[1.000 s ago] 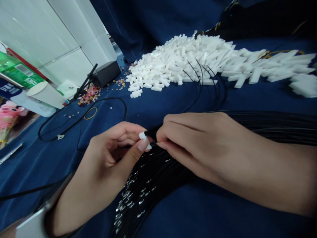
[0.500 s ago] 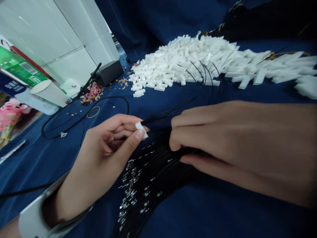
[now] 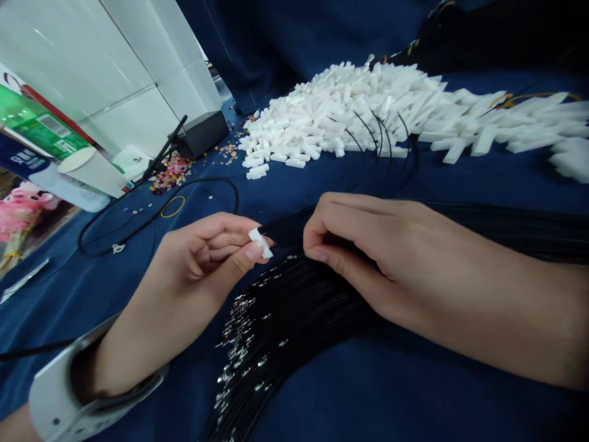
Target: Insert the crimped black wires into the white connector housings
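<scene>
One white strip point(image 3: 261, 242) sits pinched in the left hand point(image 3: 202, 276), presumably for steadiness; the right hand point(image 3: 391, 258), set apart, has thumb and fingertips together over black cords point(image 3: 313, 307), any grip on them unclear.

Over on the left, a pink soft toy point(image 3: 21, 209) peeks in at the edge! Above it, a green package point(image 3: 46, 126) showing its barcode, with a tilted white paper cup point(image 3: 94, 175) close by. Red and pink beads point(image 3: 170, 174) scatter beside a black box point(image 3: 202, 135), near pale wall panels point(image 3: 129, 61), and there's a yellow rubber band point(image 3: 170, 217), flat on blue cloth point(image 3: 322, 399)!
</scene>
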Tool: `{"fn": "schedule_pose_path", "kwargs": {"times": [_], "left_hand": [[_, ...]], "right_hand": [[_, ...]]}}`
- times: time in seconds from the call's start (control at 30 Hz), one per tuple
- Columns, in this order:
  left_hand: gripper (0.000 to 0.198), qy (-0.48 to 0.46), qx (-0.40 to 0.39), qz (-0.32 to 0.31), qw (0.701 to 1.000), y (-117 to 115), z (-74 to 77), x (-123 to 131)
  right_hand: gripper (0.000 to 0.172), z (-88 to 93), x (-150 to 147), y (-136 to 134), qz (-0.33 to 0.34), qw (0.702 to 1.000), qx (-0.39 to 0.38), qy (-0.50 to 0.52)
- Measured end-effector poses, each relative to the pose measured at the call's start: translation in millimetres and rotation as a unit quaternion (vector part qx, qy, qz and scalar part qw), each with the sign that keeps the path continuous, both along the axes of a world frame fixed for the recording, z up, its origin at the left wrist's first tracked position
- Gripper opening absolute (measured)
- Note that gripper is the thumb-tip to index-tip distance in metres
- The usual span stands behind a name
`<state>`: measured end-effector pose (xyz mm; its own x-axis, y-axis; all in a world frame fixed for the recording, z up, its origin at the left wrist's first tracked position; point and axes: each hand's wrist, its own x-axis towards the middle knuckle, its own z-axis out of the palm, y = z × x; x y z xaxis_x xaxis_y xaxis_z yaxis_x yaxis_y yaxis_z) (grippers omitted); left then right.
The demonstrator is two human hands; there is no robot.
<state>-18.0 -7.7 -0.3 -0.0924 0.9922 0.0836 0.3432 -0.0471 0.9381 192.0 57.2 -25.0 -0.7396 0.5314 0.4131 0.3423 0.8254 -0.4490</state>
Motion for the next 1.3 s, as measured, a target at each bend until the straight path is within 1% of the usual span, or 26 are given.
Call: {"fn": "schedule_pose_path", "kwargs": {"times": [0.07, 0.2, 0.27, 0.37, 0.5, 0.6, 0.67, 0.73, 0.83, 0.93, 1.03, 1.1, 1.17, 1.23, 1.3], "left_hand": [[0.017, 0.006, -0.005, 0.004, 1.0, -1, 1.0, 1], [0.013, 0.028, -0.014, -0.005, 1.0, -5, 1.5, 6], [0.013, 0.032, -0.014, -0.008, 0.999, -7, 1.0, 8], [0.016, 0.031, -0.009, -0.004, 0.999, -9, 0.5, 9], [0.016, 0.023, -0.013, -0.015, 1.0, -10, 1.4, 8], [0.016, 0.016, -0.019, -0.018, 1.0, -10, 3.2, 9], [0.012, 0.009, -0.023, -0.017, 1.0, -9, 4.8, 11], [0.011, -0.001, -0.033, -0.021, 0.999, -8, 5.8, 13], [0.017, -0.028, -0.048, -0.025, 0.998, -8, 5.0, 12], [0.017, -0.048, -0.066, -0.034, 0.996, -8, 2.3, 7], [0.011, -0.064, -0.076, -0.044, 0.994, -8, 0.9, 5], [0.01, -0.088, -0.082, -0.053, 0.991, -8, 1.4, 4], [0.012, -0.112, -0.09, -0.066, 0.987, -8, 2.6, 3], [0.011, -0.129, -0.101, -0.082, 0.983, -8, 3.8, 1], [0.008, -0.148, -0.113, -0.094, 0.978, -8, 4.9, -1]], "right_hand": [[0.012, -2.7, 0, -1, -0.016, 0.998, 0.056, 0.0], [0.017, -2.5, -1, -8, -0.006, 0.986, 0.167, 0.0], [0.019, -1.5, -1, -11, -0.008, 0.981, 0.195, 0.006], [0.02, -0.7, -1, -14, -0.009, 0.977, 0.214, 0.017], [0.021, 1.7, -2, -15, -0.017, 0.978, 0.206, 0.005], [0.027, 2.5, -5, -17, -0.018, 0.981, 0.193, 0.004], [0.033, 0.6, -8, -19, -0.014, 0.978, 0.207, 0.012], [0.037, -2.0, -9, -20, -0.024, 0.971, 0.236, 0.046], [0.041, -2.1, -9, -20, -0.022, 0.962, 0.259, 0.086], [0.045, 3.3, -7, -20, 0.006, 0.971, 0.233, 0.044], [0.048, 7.1, -6, -21, -0.007, 0.977, 0.211, 0.034], [0.047, 6.5, -7, -21, -0.021, 0.977, 0.207, 0.049], [0.045, 4.4, -8, -21, -0.021, 0.977, 0.204, 0.051], [0.044, 2.0, -8, -21, -0.009, 0.978, 0.201, 0.044], [0.047, 0.2, -8, -20, 0.017, 0.977, 0.206, 0.053]]}}
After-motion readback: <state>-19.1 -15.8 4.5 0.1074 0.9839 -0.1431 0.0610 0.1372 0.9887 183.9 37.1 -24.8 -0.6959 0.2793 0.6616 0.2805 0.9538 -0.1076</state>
